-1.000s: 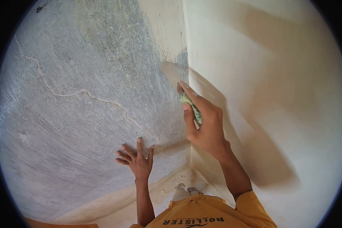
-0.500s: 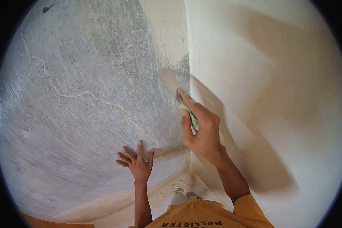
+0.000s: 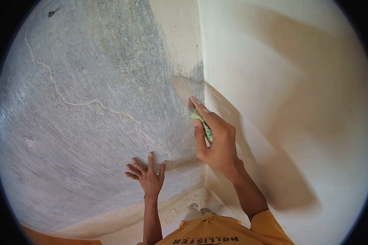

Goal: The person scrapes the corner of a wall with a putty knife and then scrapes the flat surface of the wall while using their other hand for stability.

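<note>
My right hand [image 3: 218,134] grips the green patterned handle of a scraper [image 3: 181,86], with a finger stretched along it. The scraper's broad, pale blade lies at the wall, its far end at the border of grey surface and cream paint near the corner. Lower and to the left, my left hand [image 3: 148,173] rests with spread fingers against the scraped grey wall [image 3: 90,134]. It holds nothing. A pale crack [image 3: 96,101] winds down this wall and ends just above that hand.
On the right stands a cream-painted wall [image 3: 282,73], crossed by shadows, meeting the grey wall at a vertical corner. Flakes of debris [image 3: 192,200] lie on the floor by my feet. An orange surface [image 3: 61,239] shows at the lower left. A small dark fitting [image 3: 51,13] sits high on the wall.
The scraper, blurred by motion before, now appears sharper and very slightly shifted. My left hand stays in the same place on the wall.
</note>
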A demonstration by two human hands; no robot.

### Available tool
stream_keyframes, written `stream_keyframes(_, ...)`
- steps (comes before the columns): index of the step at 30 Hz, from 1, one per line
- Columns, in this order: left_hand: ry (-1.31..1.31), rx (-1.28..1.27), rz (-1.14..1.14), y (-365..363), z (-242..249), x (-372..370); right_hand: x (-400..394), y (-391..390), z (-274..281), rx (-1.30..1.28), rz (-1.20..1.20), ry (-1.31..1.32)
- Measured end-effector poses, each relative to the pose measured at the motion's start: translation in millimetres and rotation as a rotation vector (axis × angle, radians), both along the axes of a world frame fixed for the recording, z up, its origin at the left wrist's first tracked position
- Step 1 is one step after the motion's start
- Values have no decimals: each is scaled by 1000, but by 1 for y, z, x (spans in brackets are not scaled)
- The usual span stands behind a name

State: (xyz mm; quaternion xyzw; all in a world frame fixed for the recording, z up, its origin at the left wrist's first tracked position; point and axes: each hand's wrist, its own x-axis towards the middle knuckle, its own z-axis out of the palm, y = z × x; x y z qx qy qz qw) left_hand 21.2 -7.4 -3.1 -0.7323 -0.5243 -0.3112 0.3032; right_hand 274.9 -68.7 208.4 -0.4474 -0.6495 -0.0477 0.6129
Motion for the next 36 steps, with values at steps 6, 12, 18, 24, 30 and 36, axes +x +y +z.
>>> stream_keyframes(6, -31, -9, -1, 2, -5, -2, 2, 1, 1, 21, -13, -8)
stream_keyframes(12, -43, -40, 10, 3, -5, -3, 7, 3, -10, 27, -26, -35)
stream_keyframes(18, -4, 1, 8, 0, -1, 1, 7, 4, -4, 15, -18, -30)
stream_keyframes(24, -12, 8, 4, 1, -1, 1, 1, 5, -1, 43, -27, -22)
stream_keyframes(30, -7, 9, 3, 1, -2, -1, 3, 2, -7, 16, -28, -30)
stream_keyframes(36, -40, -23, 1, 2, -5, -1, 8, 0, 2, 27, 13, -19)
